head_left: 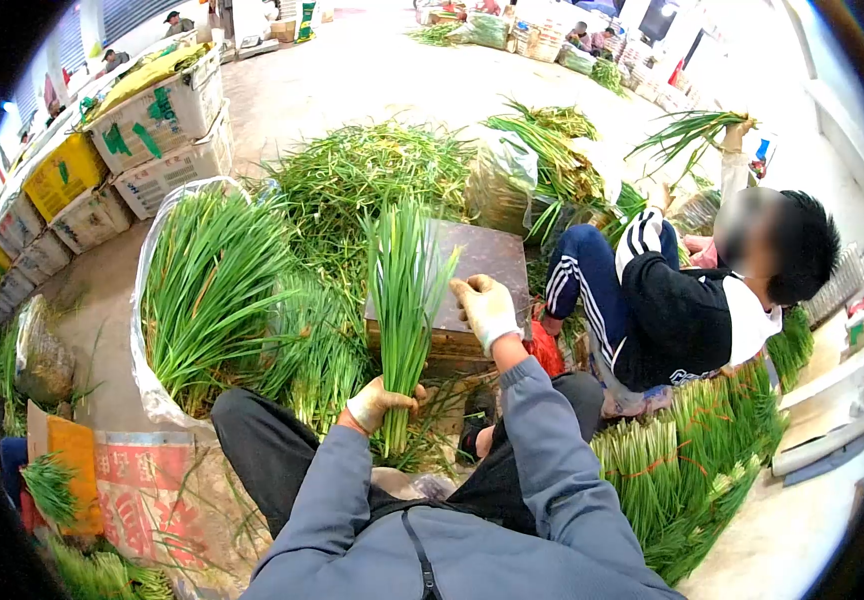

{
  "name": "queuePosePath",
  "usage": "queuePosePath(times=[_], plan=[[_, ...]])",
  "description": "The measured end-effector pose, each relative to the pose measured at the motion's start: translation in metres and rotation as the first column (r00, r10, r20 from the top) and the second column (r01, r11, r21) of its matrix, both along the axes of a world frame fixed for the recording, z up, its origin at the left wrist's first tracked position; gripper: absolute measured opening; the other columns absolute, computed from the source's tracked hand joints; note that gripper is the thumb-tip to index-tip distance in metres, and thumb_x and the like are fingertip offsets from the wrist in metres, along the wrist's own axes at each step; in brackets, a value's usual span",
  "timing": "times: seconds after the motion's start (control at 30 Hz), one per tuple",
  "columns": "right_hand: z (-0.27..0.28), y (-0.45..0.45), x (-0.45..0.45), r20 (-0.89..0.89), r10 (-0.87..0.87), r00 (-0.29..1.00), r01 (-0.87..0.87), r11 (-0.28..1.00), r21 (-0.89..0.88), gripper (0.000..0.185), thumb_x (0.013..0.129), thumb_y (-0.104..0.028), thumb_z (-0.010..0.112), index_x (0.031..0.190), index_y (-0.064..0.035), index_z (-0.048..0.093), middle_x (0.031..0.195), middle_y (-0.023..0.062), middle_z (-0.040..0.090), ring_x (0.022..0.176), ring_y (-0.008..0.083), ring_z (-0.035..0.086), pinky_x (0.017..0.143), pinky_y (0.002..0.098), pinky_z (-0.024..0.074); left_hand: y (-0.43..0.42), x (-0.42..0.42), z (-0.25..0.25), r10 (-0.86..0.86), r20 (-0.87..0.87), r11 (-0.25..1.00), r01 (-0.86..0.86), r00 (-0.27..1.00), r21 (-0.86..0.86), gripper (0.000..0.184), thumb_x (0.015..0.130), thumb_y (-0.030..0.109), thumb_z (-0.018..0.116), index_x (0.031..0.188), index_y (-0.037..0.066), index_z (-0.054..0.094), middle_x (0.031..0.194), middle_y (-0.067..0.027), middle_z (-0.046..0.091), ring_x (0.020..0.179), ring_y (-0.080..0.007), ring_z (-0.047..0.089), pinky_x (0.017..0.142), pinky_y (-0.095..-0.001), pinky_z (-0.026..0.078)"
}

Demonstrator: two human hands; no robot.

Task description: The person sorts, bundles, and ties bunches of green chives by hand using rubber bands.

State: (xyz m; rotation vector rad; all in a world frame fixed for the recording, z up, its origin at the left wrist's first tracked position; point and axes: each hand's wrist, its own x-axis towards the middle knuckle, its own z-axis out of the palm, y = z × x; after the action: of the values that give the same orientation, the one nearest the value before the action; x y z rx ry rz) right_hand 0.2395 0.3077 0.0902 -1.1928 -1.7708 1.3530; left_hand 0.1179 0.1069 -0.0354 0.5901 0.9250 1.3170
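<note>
My left hand, in a pale work glove, is closed around the lower stems of a bunch of garlic chives. The bunch stands upright with its long flat leaves pointing away from me. To the right of the leaves is my right hand, gloved too, with thumb and fingers pinched together. Whatever it may hold is too small to make out. Behind the bunch a low board-topped table is partly covered by it.
Loose chives lie in a big heap ahead. A plastic bag of chives stands left, near stacked crates. On the right sits a person, beside tied bundles. A flattened carton lies at lower left.
</note>
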Motion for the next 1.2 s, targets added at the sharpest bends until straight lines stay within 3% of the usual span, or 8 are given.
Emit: queuePosePath(times=[0.13,0.27,0.47,0.63,0.77,0.87,0.93,1.2], plan=[[-0.024,0.006,-0.011,0.206,0.132,0.97,-0.11,0.987,-0.116,0.034,0.088,-0.027,0.074,0.102,0.0031,0.071,0.079,0.008,0.07,0.066,0.0126,0.061,0.061,0.0297,0.0494,0.001,-0.004,-0.001,-0.082,-0.015,0.996,0.082,0.997,0.022,0.063,0.074,0.003,0.074,0.134,0.0,0.053,0.099,-0.0094,0.069,0.08,-0.0188,0.067,0.075,-0.0326,0.054],[-0.022,-0.009,-0.005,-0.177,0.077,0.981,-0.128,0.947,-0.295,0.024,0.09,-0.017,0.07,0.106,0.0015,0.069,0.083,0.0032,0.068,0.063,0.0113,0.061,0.054,0.0255,0.0484,0.002,-0.006,-0.017,-0.103,-0.044,0.995,0.103,0.994,-0.009,0.055,0.072,0.008,0.076,0.123,0.0,0.057,0.094,-0.0062,0.068,0.079,-0.0188,0.064,0.072,-0.0329,0.054],[-0.023,-0.034,0.051,-0.439,-0.134,0.889,0.023,0.968,-0.25,0.013,0.098,-0.023,0.063,0.098,-0.01,0.066,0.092,0.0023,0.068,0.082,0.0138,0.064,0.068,0.0271,0.0513,0.009,-0.006,-0.034,0.142,0.512,0.98,-0.191,0.847,0.045,0.068,0.081,0.013,0.074,0.143,0.007,0.047,0.091,-0.0023,0.062,0.072,-0.0161,0.06,0.07,-0.0338,0.052],[-0.003,-0.013,0.127,-0.952,-0.23,0.201,-0.25,0.928,-0.277,0.02,0.099,-0.031,0.062,0.103,-0.0119,0.065,0.075,0.0002,0.061,0.062,0.01,0.055,0.049,0.0274,0.0442,0.02,-0.019,-0.059,0.337,0.45,0.941,-0.316,0.827,-0.124,0.069,0.082,0.004,0.068,0.146,0.007,0.043,0.09,-0.0042,0.06,0.072,-0.0167,0.059,0.071,-0.0381,0.054],[-0.007,-0.012,0.115,-0.113,0.072,0.991,-0.079,0.995,-0.054,0.023,0.093,-0.024,0.068,0.106,-0.0046,0.066,0.083,0.0067,0.069,0.067,0.0148,0.066,0.061,0.0276,0.0544,0.021,-0.022,-0.049,0.264,0.363,0.961,-0.276,0.894,-0.02,0.075,0.076,0.006,0.073,0.145,0.006,0.044,0.094,-0.0067,0.065,0.076,-0.0188,0.063,0.074,-0.0365,0.054],[-0.046,-0.014,0.084,0.686,0.315,0.656,-0.532,0.837,0.125,0.052,0.081,-0.024,0.076,0.125,0.0013,0.062,0.12,0.0204,0.068,0.115,0.0273,0.065,0.099,0.0337,0.0488,0.022,-0.021,-0.039,0.191,0.221,0.98,-0.2,0.956,0.019,0.078,0.073,0.008,0.077,0.144,0.007,0.045,0.095,-0.006,0.065,0.078,-0.0187,0.063,0.074,-0.0356,0.053],[-0.047,-0.005,0.05,0.241,0.229,0.943,-0.23,0.973,-0.026,0.035,0.086,-0.02,0.07,0.115,0.0008,0.067,0.108,0.0134,0.073,0.101,0.023,0.069,0.091,0.0309,0.051,0.02,-0.018,-0.04,0.143,0.132,0.988,-0.149,0.981,0.038,0.083,0.071,0.012,0.082,0.145,0.006,0.044,0.097,-0.0049,0.066,0.081,-0.0182,0.063,0.075,-0.0335,0.051],[0.022,0.012,-0.057,-0.036,0.269,0.962,-0.262,0.955,0.141,0.018,0.092,-0.012,0.067,0.106,-0.002,0.07,0.081,0.0033,0.068,0.06,0.0094,0.062,0.053,0.0231,0.048,0.019,-0.018,-0.043,0.018,-0.24,0.999,-0.01,0.971,0.034,0.036,0.07,0.016,0.082,0.102,0.004,0.069,0.094,-0.0034,0.069,0.087,-0.016,0.063,0.082,-0.0318,0.051]])
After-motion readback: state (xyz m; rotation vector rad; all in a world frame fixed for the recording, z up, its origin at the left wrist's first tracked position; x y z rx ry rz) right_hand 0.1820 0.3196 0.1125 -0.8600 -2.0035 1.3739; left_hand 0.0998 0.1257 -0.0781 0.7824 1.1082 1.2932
